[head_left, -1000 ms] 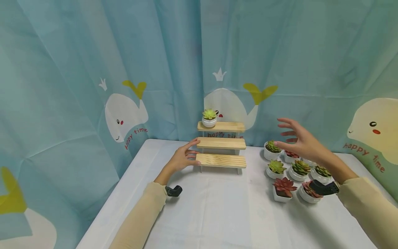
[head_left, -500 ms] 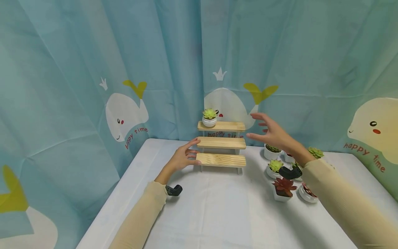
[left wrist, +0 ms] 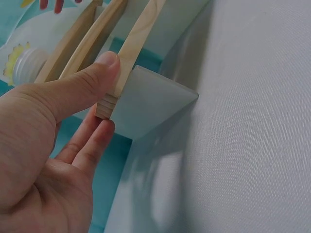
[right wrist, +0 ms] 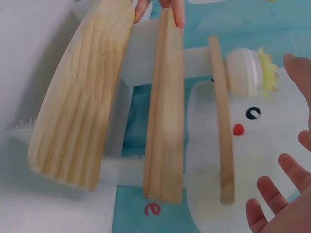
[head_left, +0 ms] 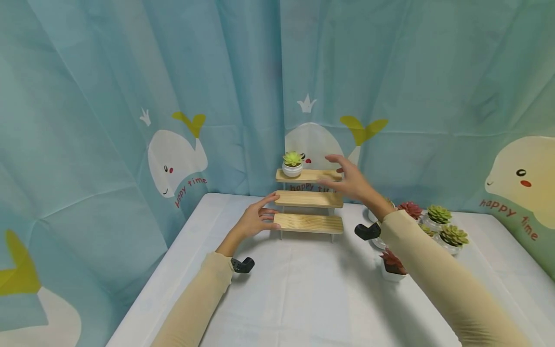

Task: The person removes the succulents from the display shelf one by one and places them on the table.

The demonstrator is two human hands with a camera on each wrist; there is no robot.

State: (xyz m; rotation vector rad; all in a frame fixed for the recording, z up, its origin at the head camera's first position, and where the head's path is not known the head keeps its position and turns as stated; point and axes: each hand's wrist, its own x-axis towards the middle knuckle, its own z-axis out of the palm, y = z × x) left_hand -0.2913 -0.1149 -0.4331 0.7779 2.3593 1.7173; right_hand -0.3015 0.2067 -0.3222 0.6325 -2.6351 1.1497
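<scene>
Wooden shelf (head_left: 309, 200) at table's (head_left: 303, 294) 12 o'clock; left hand (head_left: 253, 220) pinches its lower steps' left ends. Right hand (head_left: 349, 182) spread, empty, over shelf's right end; pot (head_left: 292, 165) on top step.

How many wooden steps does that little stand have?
3: the top shelf holds a potted succulent, the middle shelf and bottom shelf are bare.

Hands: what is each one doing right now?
Left hand: grips the left end of the wooden shelf.
Right hand: open, fingers spread, holding nothing.
</scene>
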